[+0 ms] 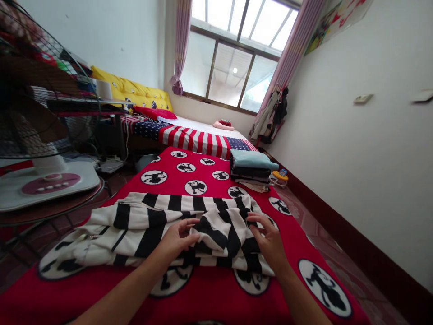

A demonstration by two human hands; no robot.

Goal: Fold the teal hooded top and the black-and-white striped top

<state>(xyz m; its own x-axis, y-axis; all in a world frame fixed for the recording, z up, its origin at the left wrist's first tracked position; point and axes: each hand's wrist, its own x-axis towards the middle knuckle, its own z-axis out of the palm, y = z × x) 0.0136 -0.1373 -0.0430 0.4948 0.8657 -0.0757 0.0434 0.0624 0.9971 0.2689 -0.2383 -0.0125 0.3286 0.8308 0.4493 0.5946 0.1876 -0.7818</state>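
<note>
A black-and-white striped garment (145, 223) lies crumpled across a red bedspread (209, 298) printed with round cartoon figures. My left hand (179, 237) rests on the middle of the garment, its fingers curled and pinching a fold of the cloth. My right hand (269, 241) lies on the garment's right side, fingers bent and pressed on the fabric near its edge. Both forearms reach in from the bottom of the view.
A stack of folded clothes (252, 171) sits at the far right of the red bedspread. Beyond is a second bed with a stars-and-stripes cover (196, 137). A standing fan (37, 131) is at the left on a round table. A white wall runs along the right.
</note>
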